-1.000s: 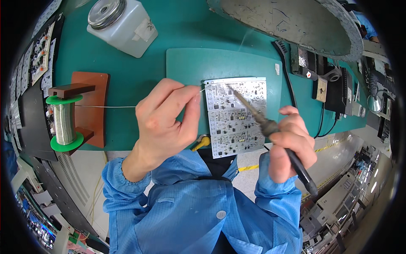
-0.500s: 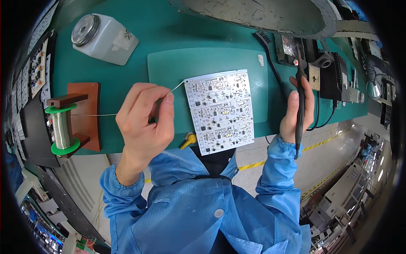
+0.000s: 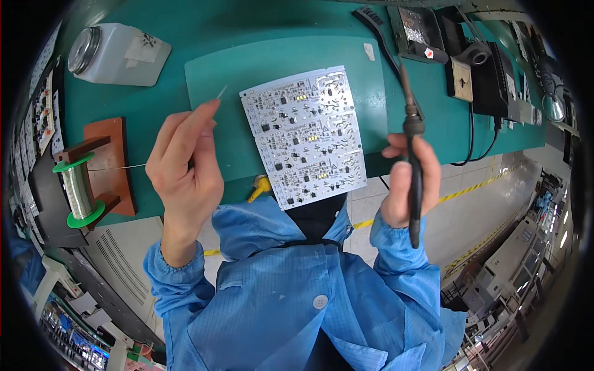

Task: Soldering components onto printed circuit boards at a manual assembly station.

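Note:
My left hand point(image 3: 187, 170) is closed in a pinch on solder wire point(image 3: 223, 92), whose free end sticks out past the fingertips toward the circuit board. The other end of the wire runs back to a spool point(image 3: 78, 190) with green flanges on a brown stand point(image 3: 109, 166). My right hand point(image 3: 411, 185) grips a dark soldering iron point(image 3: 414, 145) by its handle, tip pointing up and away, off to the right of the board. The white circuit board point(image 3: 303, 136) lies between my hands, its near edge reaching past the table edge. Neither hand touches it.
A translucent bottle with metal lid point(image 3: 120, 54) stands back left. A black brush point(image 3: 378, 38) lies beside the green mat point(image 3: 216, 68). At back right are an iron stand point(image 3: 416, 31) and a dark box point(image 3: 495, 80) with cables. A yellow-handled object point(image 3: 260, 187) sits by the near edge.
The wire's end has come away from the board's corner as my left hand drew left. My right hand moved left with the iron. The view has shifted somewhat.

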The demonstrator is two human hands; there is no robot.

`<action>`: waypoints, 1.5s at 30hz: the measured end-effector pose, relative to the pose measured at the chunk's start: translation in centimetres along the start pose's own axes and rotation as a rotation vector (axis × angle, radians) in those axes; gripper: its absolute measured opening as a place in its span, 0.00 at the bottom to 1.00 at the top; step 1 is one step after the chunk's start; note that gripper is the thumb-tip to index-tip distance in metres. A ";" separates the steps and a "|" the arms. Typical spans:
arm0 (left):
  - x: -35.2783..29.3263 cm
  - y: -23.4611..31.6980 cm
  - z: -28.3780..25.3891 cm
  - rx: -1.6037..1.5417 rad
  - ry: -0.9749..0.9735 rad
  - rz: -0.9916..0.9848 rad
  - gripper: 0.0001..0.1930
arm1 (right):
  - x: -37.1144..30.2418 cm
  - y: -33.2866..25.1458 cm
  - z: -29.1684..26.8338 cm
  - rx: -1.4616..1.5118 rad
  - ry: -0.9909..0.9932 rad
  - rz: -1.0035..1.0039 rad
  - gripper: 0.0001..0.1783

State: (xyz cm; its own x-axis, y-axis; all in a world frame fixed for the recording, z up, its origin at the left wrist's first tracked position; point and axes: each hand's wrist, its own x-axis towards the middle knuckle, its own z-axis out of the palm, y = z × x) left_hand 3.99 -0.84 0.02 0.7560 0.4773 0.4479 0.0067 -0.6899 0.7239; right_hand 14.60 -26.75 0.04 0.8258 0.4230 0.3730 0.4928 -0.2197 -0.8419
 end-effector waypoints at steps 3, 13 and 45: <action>-0.4 -0.2 -0.1 0.014 -0.010 -0.003 0.13 | -1.0 0.1 0.3 0.004 -0.109 -0.131 0.30; -1.3 0.9 0.3 0.067 -0.071 0.002 0.09 | -2.9 0.0 0.6 0.030 -0.099 -0.116 0.33; -2.1 0.9 -1.2 -0.009 0.009 0.057 0.09 | 0.4 -0.7 2.8 -0.130 -0.210 -0.311 0.42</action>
State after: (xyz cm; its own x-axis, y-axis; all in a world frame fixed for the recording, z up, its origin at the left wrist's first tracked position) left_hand 1.62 -1.81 0.34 0.7493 0.4422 0.4930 -0.0420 -0.7112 0.7017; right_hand 13.78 -23.94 -0.29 0.5644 0.6548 0.5026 0.7520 -0.1567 -0.6402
